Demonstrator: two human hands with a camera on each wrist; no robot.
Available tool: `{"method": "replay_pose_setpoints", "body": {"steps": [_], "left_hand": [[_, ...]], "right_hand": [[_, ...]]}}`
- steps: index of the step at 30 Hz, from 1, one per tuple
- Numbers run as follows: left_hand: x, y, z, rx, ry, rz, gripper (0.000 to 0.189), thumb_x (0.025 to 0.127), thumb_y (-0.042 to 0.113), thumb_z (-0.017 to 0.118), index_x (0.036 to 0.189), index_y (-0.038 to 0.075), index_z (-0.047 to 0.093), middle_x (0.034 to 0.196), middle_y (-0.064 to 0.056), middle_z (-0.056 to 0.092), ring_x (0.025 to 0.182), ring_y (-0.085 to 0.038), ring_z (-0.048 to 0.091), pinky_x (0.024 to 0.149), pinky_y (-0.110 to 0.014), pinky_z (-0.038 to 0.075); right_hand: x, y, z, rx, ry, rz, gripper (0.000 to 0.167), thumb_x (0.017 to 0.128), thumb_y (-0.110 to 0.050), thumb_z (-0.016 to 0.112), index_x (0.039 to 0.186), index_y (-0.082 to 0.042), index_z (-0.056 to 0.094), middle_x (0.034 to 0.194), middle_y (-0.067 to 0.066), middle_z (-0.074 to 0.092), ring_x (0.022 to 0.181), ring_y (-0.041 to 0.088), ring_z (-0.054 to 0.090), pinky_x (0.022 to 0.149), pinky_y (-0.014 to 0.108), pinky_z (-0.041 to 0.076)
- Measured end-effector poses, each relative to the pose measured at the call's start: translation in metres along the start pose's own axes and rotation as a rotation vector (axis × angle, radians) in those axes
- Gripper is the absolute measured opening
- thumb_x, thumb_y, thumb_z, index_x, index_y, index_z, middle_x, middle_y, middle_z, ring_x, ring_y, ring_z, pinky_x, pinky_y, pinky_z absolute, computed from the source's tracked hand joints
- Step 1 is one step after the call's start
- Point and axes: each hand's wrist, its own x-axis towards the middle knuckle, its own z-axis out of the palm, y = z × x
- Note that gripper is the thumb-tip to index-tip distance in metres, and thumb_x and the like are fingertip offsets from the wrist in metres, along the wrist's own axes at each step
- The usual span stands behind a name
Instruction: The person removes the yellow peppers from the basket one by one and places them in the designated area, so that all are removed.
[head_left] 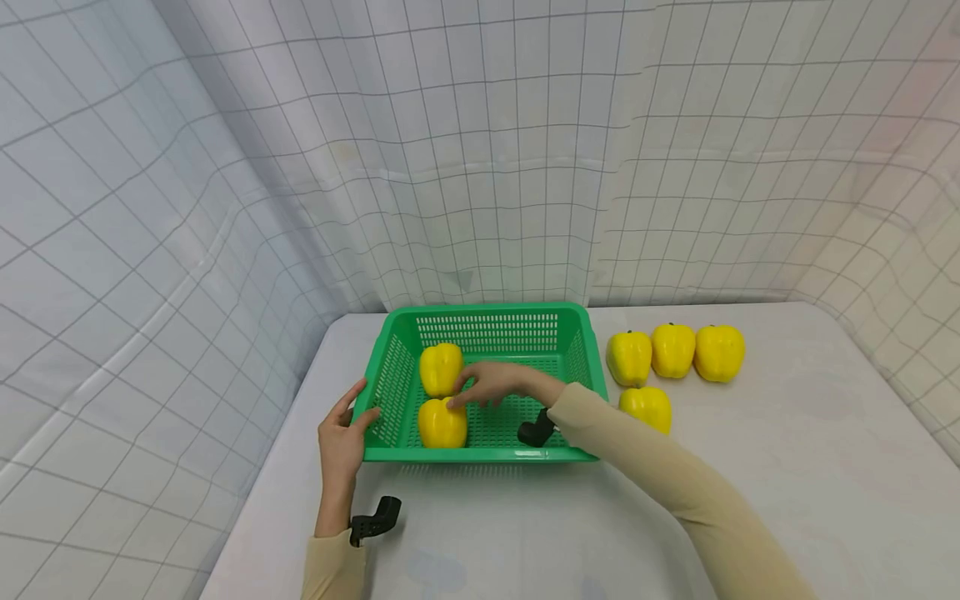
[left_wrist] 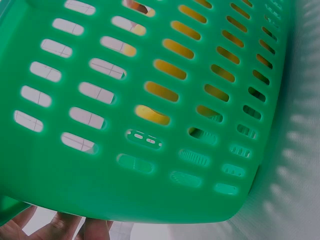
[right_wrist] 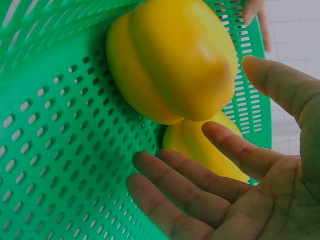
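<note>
Resting in near left of green basket (head_left: 480, 455): near yellow pepper (head_left: 442, 429); far pepper (head_left: 441, 367) lying just beyond. Right hand (head_left: 491, 382) hovering close, fingers spread; careless brush possibly setting near pepper rolling. Left hand (head_left: 341, 437) pinching basket's left rim; uneven pull possibly tipping basket. No readable brands, labels or writing showing.
</note>
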Motion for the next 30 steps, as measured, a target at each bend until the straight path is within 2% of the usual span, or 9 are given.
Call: {"method": "replay_pose_setpoints", "body": {"steps": [10, 16, 19, 24, 30], "left_hand": [[0.001, -0.001, 0.001, -0.010, 0.003, 0.005, 0.047, 0.086, 0.001, 0.066, 0.131, 0.014, 0.060, 0.106, -0.024, 0.064, 0.075, -0.010, 0.061, 0.059, -0.022, 0.048], [0.000, -0.001, 0.001, 0.000, 0.003, 0.005, 0.047, 0.087, 0.003, 0.066, 0.131, 0.015, 0.060, 0.109, -0.023, 0.063, 0.075, -0.010, 0.060, 0.059, -0.022, 0.047], [0.000, -0.001, 0.001, 0.005, 0.003, 0.007, 0.046, 0.087, 0.003, 0.066, 0.131, 0.016, 0.060, 0.105, -0.023, 0.064, 0.073, -0.013, 0.060, 0.058, -0.022, 0.047], [0.000, -0.001, 0.001, 0.009, 0.002, 0.005, 0.045, 0.087, 0.005, 0.066, 0.131, 0.016, 0.060, 0.095, -0.017, 0.065, 0.069, -0.015, 0.060, 0.055, -0.023, 0.046], [0.000, 0.000, 0.001, 0.015, 0.001, 0.000, 0.045, 0.087, 0.005, 0.066, 0.131, 0.017, 0.061, 0.094, -0.016, 0.064, 0.070, -0.015, 0.058, 0.056, -0.024, 0.045]], "right_hand": [[0.006, 0.001, 0.005, -0.007, -0.032, 0.009, 0.046, 0.087, -0.036, 0.068, 0.122, -0.008, 0.059, 0.117, 0.006, 0.056, 0.095, 0.029, 0.062, 0.078, 0.042, 0.051], [0.009, 0.002, 0.007, 0.020, -0.064, 0.023, 0.055, 0.085, -0.039, 0.070, 0.128, -0.008, 0.055, 0.123, 0.008, 0.053, 0.096, 0.028, 0.062, 0.079, 0.040, 0.051], [0.010, 0.003, 0.008, 0.025, -0.080, 0.029, 0.055, 0.085, -0.038, 0.071, 0.128, -0.008, 0.055, 0.121, 0.006, 0.053, 0.097, 0.027, 0.061, 0.079, 0.039, 0.051], [0.013, 0.004, 0.008, 0.019, -0.111, 0.033, 0.045, 0.084, -0.039, 0.070, 0.117, -0.011, 0.058, 0.110, 0.002, 0.056, 0.096, 0.026, 0.061, 0.079, 0.039, 0.051], [0.015, 0.003, 0.008, 0.013, -0.152, 0.052, 0.043, 0.085, -0.042, 0.069, 0.115, -0.014, 0.055, 0.109, 0.000, 0.055, 0.098, 0.022, 0.059, 0.080, 0.038, 0.049]]}}
